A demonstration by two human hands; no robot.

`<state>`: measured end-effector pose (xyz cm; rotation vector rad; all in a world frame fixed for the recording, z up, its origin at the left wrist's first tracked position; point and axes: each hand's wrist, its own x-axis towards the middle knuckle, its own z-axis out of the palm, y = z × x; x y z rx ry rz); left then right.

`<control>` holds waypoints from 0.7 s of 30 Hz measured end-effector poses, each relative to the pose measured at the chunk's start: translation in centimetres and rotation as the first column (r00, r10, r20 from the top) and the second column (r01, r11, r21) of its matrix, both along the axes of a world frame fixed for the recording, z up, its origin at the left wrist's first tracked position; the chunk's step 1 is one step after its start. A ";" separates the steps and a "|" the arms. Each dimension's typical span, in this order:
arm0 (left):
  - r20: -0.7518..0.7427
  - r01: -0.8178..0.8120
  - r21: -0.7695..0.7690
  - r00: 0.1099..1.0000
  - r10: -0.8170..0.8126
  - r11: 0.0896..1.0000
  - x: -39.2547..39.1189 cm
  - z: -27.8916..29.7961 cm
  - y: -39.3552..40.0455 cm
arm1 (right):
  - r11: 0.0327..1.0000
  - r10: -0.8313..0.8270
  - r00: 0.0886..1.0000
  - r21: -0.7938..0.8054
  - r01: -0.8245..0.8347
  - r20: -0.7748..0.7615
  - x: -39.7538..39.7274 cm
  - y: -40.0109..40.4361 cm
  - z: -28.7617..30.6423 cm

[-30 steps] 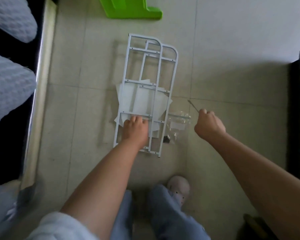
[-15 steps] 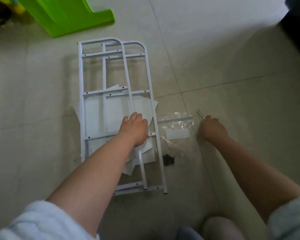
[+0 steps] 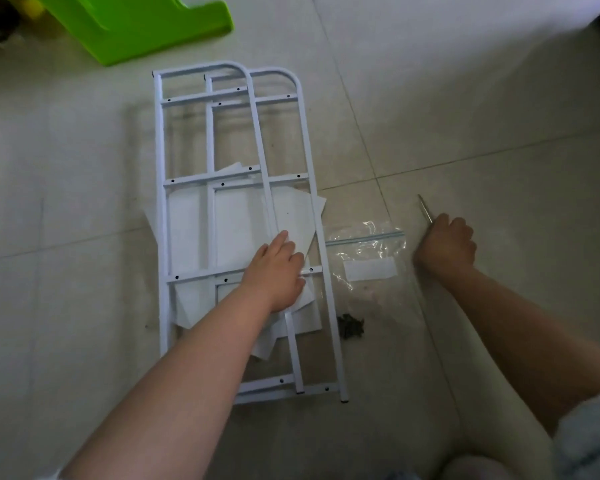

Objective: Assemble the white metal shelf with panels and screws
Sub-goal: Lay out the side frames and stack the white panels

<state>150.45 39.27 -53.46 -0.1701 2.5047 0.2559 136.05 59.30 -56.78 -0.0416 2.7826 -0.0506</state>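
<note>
Staying put vs before: left hand [image 3: 277, 271] flat on frames [image 3: 236, 202], right hand [image 3: 445, 245] clenching tool [image 3: 425, 208].

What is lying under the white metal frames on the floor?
White paper sheets lie under the two stacked white frames, sticking out at both sides. The left hand covers part of them, so anything beneath it is hidden.

left hand [image 3: 277, 271] on frames [image 3: 229, 188], right hand [image 3: 447, 245] gripping screwdriver [image 3: 424, 207]
</note>
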 end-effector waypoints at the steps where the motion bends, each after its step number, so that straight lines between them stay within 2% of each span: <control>1: -0.026 -0.014 0.016 1.000 0.015 1.000 0.0 0.1 -0.2 | 1.000 0.022 0.999 0.003 -0.022 -0.028 -0.1 -0.3 0.0; 4: -0.140 -0.099 0.052 0.985 0.105 0.994 0.3 0.4 -0.7 | 0.992 0.124 0.990 -0.022 -0.126 -0.063 0.1 -1.6 0.9; 7: -0.273 -0.202 0.016 0.941 0.199 0.979 1.7 0.7 -1.7 | 0.923 0.344 0.922 -0.113 -0.367 -0.180 1.6 -3.3 1.8; 8: -0.295 -0.257 0.002 0.923 0.246 0.967 2.3 0.8 -2.2 | 0.891 0.422 0.892 -0.109 -0.441 -0.163 2.6 -4.1 2.5; 10: -0.298 -0.378 -0.047 0.889 0.348 0.925 4.0 0.8 -3.3 | 0.814 0.579 0.815 -0.040 -0.579 -0.025 4.6 -5.7 3.9; 12: -0.281 -0.501 -0.104 0.843 0.458 0.859 5.5 0.7 -4.4 | 0.698 0.715 0.696 -0.019 -0.715 0.064 6.4 -6.9 5.4; 14: -0.272 -0.614 -0.131 0.777 0.567 0.779 7.0 0.6 -5.2 | 0.609 0.787 0.601 -0.013 -0.793 0.141 7.8 -8.0 6.6; 15: -0.265 -0.662 -0.124 0.740 0.618 0.739 7.5 0.6 -5.5 | 0.596 0.790 0.587 -0.001 -0.803 0.178 8.1 -8.6 7.0; 17: -0.224 -0.739 -0.078 0.667 0.710 0.669 8.5 0.6 -6.0 | 0.666 0.731 0.649 -0.012 -0.746 0.213 8.1 -10.3 7.2; 19: -0.153 -0.796 -0.017 0.600 0.785 0.605 9.3 0.7 -6.2 | 0.802 0.596 0.783 -0.079 -0.592 0.179 7.5 -11.9 6.9; 21: -0.091 -0.829 -0.009 0.557 0.826 0.559 10.0 0.4 -6.3 | 0.898 0.432 0.880 -0.179 -0.401 0.197 7.4 -13.0 6.0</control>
